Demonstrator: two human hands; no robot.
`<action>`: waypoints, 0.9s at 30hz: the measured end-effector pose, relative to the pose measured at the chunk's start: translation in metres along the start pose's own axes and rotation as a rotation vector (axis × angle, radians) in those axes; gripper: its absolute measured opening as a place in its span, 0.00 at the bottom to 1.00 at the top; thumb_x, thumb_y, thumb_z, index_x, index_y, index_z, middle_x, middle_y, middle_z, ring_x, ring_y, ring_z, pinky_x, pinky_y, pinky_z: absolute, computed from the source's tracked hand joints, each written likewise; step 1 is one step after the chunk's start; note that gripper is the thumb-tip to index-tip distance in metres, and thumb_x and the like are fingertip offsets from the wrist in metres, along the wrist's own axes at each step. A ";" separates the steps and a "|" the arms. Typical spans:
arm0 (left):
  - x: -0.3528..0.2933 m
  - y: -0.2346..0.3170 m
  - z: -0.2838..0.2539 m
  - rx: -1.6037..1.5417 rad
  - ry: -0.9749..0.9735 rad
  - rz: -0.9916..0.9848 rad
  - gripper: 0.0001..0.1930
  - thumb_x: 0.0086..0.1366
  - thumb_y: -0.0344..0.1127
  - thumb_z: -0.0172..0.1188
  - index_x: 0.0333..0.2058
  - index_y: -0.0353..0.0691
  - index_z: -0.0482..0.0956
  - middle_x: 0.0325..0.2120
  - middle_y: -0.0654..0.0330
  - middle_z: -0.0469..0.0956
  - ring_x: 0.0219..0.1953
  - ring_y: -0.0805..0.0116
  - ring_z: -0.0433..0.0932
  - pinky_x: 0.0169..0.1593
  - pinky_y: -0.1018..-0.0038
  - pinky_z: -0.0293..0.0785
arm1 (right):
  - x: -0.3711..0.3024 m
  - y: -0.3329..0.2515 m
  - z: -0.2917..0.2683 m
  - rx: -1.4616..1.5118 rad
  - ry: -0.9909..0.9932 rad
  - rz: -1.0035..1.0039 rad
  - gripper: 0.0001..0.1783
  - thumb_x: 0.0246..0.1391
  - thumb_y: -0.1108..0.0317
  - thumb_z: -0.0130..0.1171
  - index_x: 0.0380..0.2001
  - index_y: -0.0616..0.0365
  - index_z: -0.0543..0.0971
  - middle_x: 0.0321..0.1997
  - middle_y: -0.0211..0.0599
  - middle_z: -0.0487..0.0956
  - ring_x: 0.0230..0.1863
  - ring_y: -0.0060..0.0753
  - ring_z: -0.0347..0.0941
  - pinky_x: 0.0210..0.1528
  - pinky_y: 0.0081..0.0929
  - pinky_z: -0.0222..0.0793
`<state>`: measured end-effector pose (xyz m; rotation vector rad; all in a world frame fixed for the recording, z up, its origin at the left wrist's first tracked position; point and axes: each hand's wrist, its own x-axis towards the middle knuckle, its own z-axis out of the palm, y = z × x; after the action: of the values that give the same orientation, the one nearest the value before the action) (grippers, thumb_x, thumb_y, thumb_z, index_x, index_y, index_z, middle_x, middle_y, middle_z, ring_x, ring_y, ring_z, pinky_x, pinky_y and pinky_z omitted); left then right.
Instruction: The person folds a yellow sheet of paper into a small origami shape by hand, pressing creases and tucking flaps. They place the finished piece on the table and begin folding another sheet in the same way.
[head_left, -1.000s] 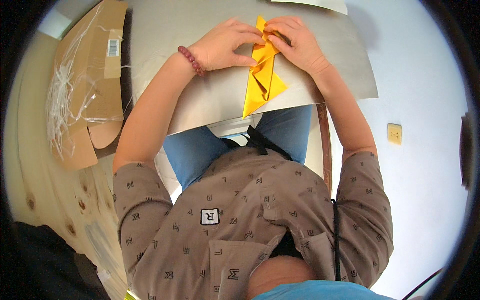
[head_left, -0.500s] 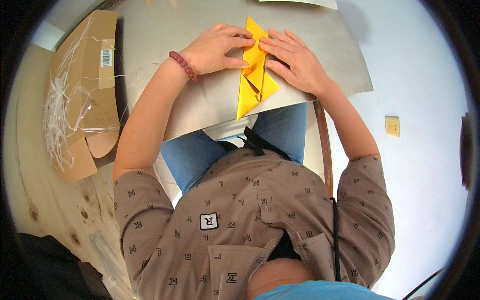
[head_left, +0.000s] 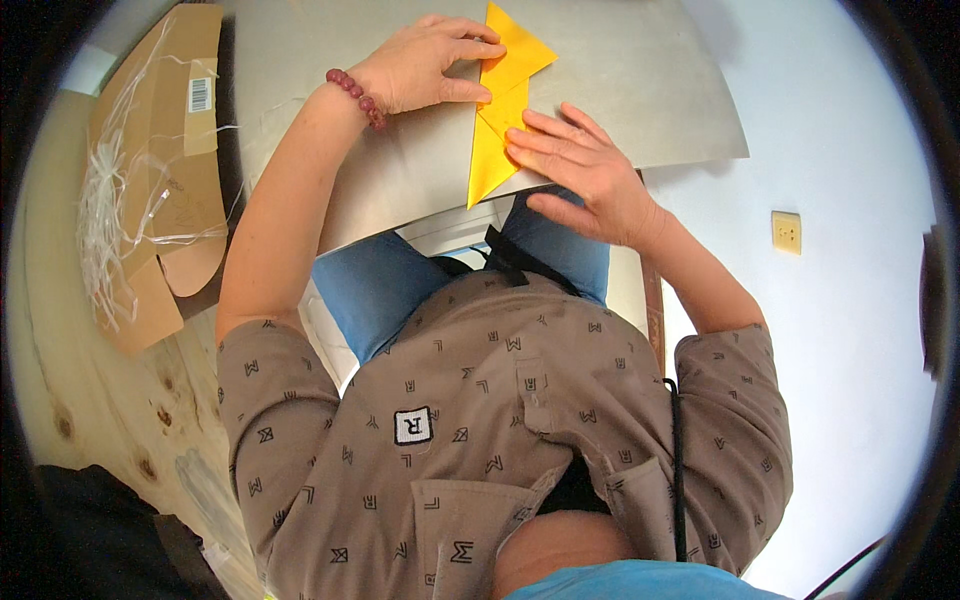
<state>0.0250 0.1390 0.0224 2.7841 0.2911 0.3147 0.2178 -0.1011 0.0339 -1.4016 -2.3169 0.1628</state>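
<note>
Hands (head_left: pixel 420 68) now rest farther apart along yellow paper (head_left: pixel 512 75).

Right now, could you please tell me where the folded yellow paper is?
In the head view, the folded yellow paper lies at top centre on the smooth grey tabletop, between the left hand and the right hand.

On the table (head_left: pixel 640 80), folded yellow paper (head_left: pixel 508 98) is touched by the left hand (head_left: pixel 420 65) and the right hand (head_left: pixel 588 172).
</note>
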 end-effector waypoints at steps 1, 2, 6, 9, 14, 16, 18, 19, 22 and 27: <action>-0.001 0.000 0.000 0.008 0.002 -0.003 0.30 0.66 0.46 0.70 0.65 0.49 0.78 0.67 0.60 0.73 0.68 0.53 0.67 0.73 0.60 0.64 | -0.003 -0.005 0.000 0.011 0.000 0.005 0.30 0.58 0.57 0.69 0.62 0.52 0.79 0.69 0.33 0.77 0.75 0.40 0.67 0.79 0.54 0.51; -0.001 0.001 0.001 0.017 0.004 -0.006 0.30 0.66 0.46 0.70 0.65 0.49 0.78 0.67 0.60 0.73 0.68 0.53 0.67 0.73 0.60 0.64 | -0.005 -0.009 0.001 0.009 -0.016 0.020 0.30 0.56 0.59 0.70 0.62 0.52 0.79 0.70 0.31 0.76 0.75 0.40 0.66 0.79 0.55 0.51; -0.001 -0.001 0.003 0.017 0.018 -0.007 0.31 0.64 0.47 0.71 0.64 0.48 0.78 0.67 0.59 0.73 0.68 0.53 0.68 0.72 0.60 0.64 | -0.007 -0.014 0.002 -0.015 0.024 0.031 0.30 0.54 0.61 0.70 0.61 0.51 0.80 0.70 0.30 0.76 0.75 0.43 0.65 0.79 0.56 0.51; -0.003 0.000 0.002 0.057 0.054 0.043 0.33 0.62 0.51 0.71 0.64 0.48 0.79 0.66 0.59 0.73 0.68 0.53 0.68 0.71 0.60 0.64 | -0.007 -0.014 0.003 -0.016 0.043 0.035 0.30 0.53 0.62 0.70 0.60 0.51 0.80 0.68 0.30 0.78 0.74 0.44 0.65 0.79 0.56 0.52; -0.020 0.029 0.009 0.152 0.113 -0.029 0.37 0.60 0.59 0.71 0.64 0.45 0.78 0.65 0.57 0.73 0.67 0.52 0.68 0.70 0.57 0.63 | -0.015 -0.012 0.008 0.032 0.080 0.025 0.28 0.51 0.67 0.71 0.58 0.51 0.82 0.64 0.28 0.80 0.71 0.42 0.68 0.78 0.55 0.55; -0.032 0.044 0.013 0.138 0.138 -0.073 0.39 0.60 0.60 0.70 0.65 0.44 0.77 0.64 0.57 0.73 0.67 0.52 0.68 0.70 0.56 0.62 | -0.020 -0.011 0.011 0.027 0.116 0.013 0.27 0.50 0.69 0.72 0.56 0.51 0.82 0.63 0.28 0.81 0.69 0.41 0.69 0.77 0.53 0.57; -0.039 0.054 0.015 0.137 0.158 -0.107 0.40 0.59 0.62 0.71 0.65 0.44 0.76 0.64 0.57 0.74 0.67 0.53 0.68 0.70 0.55 0.61 | -0.023 -0.012 0.015 0.035 0.165 0.025 0.26 0.49 0.70 0.72 0.54 0.51 0.82 0.61 0.29 0.81 0.67 0.40 0.70 0.75 0.51 0.60; -0.041 0.057 0.016 0.138 0.170 -0.116 0.40 0.59 0.62 0.71 0.64 0.43 0.77 0.64 0.57 0.74 0.68 0.54 0.68 0.71 0.55 0.61 | -0.023 -0.013 0.017 0.042 0.197 0.043 0.25 0.48 0.70 0.73 0.52 0.51 0.83 0.60 0.29 0.81 0.65 0.41 0.71 0.74 0.49 0.62; -0.044 0.062 0.016 0.140 0.177 -0.114 0.42 0.58 0.64 0.71 0.64 0.42 0.77 0.63 0.56 0.75 0.68 0.54 0.68 0.71 0.55 0.60 | -0.021 -0.016 0.023 0.019 0.273 0.095 0.24 0.46 0.69 0.74 0.50 0.50 0.83 0.56 0.31 0.81 0.61 0.43 0.72 0.69 0.45 0.66; -0.043 0.063 0.014 0.149 0.186 -0.093 0.46 0.56 0.67 0.71 0.64 0.40 0.76 0.63 0.55 0.75 0.68 0.54 0.68 0.71 0.55 0.59 | -0.015 -0.017 0.027 -0.013 0.332 0.112 0.23 0.44 0.69 0.75 0.46 0.50 0.83 0.53 0.31 0.81 0.58 0.44 0.73 0.63 0.40 0.69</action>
<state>-0.0026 0.0661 0.0225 2.8789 0.5062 0.5509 0.1982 -0.1189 0.0103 -1.4436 -1.9741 -0.0501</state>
